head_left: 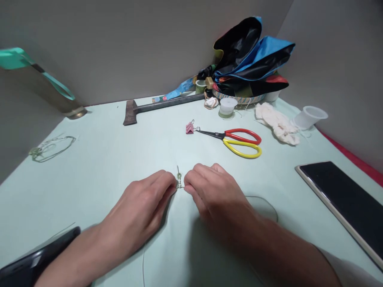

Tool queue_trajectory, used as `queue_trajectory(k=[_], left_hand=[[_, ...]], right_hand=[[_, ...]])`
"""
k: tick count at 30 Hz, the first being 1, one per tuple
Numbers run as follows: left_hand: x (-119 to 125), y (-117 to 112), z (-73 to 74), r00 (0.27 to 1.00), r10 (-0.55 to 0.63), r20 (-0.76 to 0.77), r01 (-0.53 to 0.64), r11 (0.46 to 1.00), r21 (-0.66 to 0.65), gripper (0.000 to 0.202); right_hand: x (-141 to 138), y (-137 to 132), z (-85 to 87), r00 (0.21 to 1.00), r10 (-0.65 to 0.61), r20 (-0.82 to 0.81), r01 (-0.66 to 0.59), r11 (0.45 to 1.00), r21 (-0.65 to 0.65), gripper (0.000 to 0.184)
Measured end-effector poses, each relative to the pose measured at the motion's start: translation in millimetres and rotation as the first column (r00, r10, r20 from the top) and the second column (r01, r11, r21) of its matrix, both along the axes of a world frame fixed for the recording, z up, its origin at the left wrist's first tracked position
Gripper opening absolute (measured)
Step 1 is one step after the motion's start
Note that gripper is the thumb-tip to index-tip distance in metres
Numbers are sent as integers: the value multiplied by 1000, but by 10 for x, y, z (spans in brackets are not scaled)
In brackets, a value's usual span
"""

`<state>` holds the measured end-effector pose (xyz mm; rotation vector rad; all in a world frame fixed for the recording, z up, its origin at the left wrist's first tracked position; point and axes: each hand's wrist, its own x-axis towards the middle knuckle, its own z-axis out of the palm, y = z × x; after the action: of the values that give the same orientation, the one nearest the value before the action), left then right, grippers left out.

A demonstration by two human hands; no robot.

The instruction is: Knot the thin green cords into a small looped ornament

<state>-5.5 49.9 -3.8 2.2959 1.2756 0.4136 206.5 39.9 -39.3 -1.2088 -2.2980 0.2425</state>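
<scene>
The left hand (140,199) and right hand (214,191) are curled almost closed, their fingertips pinching a small knotted green cord (178,181) between them on a pale green sheet (98,191). Ahead lie scissors (241,142) with glossy red and yellow plastic loops, their dark blades meeting a pink binder clip (189,128). Farther back, a dark-headed hatchet (131,112), a translucent plastic spool (228,105) and a crumpled white cloth (277,123) sit before smooth grey walls (134,48)
</scene>
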Motion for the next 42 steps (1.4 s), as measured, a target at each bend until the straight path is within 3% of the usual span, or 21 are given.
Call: queue_trajectory(k=[7, 13, 16, 20, 25, 30, 36, 42], left_hand=[[61, -2, 61, 995, 95, 2, -94, 990, -108, 28], [128, 12, 160, 962, 270, 44, -250, 932, -263, 35], [123, 60, 141, 942, 328, 74, -276, 880, -386, 39], [77, 143, 82, 913, 399, 86, -275, 756, -593, 34], [92, 184, 48, 863, 491, 120, -292, 677, -675, 26], [142, 126, -13, 811, 539, 225, -281, 698, -658, 26], [188, 73, -101, 746, 526, 408, -249, 789, -562, 24], [212, -139, 101, 733, 430, 528, -153, 860, -487, 41]], right_hand=[[8, 22, 94, 1000, -3, 5, 4, 991, -133, 27], [-12, 18, 154, 998, -52, -42, 42, 979, -202, 20], [-20, 25, 170, 994, -95, -58, 79, 970, -232, 15], [-25, 37, 173, 992, -112, -52, 92, 954, -286, 17], [-32, 29, 166, 991, -114, -69, 86, 942, -323, 27], [-26, 26, 138, 986, -107, -130, 59, 943, -327, 30], [-18, 47, 103, 961, -103, -259, 10, 942, -335, 27], [93, -82, 336, 872, -79, -483, -108, 931, -349, 6]])
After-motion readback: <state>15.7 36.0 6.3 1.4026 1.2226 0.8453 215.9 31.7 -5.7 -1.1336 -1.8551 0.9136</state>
